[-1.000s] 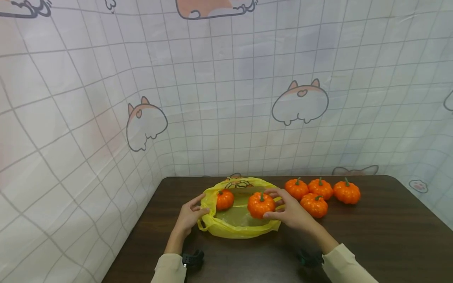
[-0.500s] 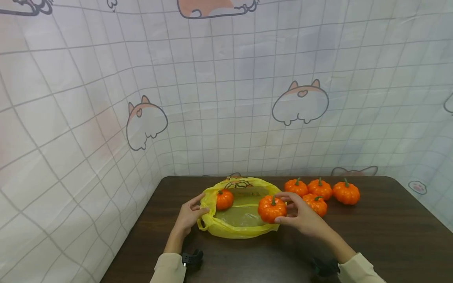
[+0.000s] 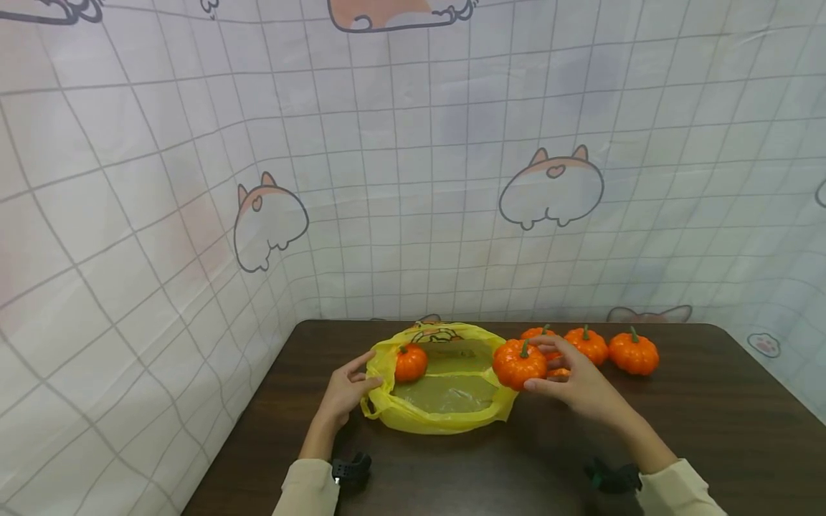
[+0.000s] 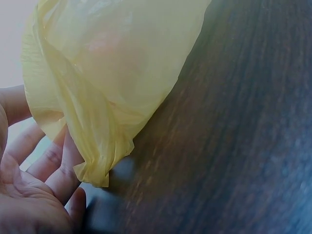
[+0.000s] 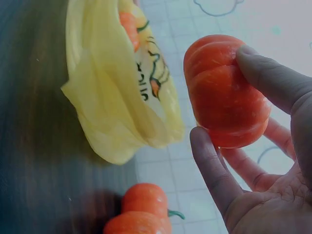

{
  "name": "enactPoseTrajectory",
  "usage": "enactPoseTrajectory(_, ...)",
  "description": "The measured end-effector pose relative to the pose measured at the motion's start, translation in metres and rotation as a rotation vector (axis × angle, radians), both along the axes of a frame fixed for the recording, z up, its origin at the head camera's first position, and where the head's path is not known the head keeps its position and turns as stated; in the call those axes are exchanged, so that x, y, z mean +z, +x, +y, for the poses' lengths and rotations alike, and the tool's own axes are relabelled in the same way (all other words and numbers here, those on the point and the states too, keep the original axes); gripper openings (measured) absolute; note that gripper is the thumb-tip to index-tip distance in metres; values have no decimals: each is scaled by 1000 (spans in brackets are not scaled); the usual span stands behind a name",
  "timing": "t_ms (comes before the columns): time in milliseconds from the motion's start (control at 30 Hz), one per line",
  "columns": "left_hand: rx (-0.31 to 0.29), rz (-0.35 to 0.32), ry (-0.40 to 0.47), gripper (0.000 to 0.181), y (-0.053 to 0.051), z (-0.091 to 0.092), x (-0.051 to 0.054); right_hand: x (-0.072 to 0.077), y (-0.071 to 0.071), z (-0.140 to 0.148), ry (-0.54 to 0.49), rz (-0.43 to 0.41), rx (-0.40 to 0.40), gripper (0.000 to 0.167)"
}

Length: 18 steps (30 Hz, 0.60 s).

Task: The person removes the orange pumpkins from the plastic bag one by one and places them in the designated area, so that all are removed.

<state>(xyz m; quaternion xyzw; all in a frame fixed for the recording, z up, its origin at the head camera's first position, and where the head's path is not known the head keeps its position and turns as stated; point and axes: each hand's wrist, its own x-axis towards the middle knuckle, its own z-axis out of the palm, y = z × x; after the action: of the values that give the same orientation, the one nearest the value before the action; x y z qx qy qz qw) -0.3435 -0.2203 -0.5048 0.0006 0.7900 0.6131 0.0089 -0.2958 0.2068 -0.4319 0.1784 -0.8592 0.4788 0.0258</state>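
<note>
Gripping the held pumpkin between thumb and fingertips, the right hand keeps it stem-up, clear of the dark table. In the head view, this pumpkin overlaps the right rim of the yellow bag; the right wrist view shows a gap between the two. The left hand pinches the bag's left rim between thumb and fingers. Inside the bag, at the left, sits a second pumpkin. Four more pumpkins, some partly hidden by the right hand, stand at the right. Behind hangs a printed cloth.
</note>
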Motion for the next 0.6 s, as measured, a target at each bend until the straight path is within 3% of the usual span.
enactPoseTrajectory(600, 11, 10, 19, 60, 3, 2, 3, 14, -4, 38, 65, 46, -57, 67)
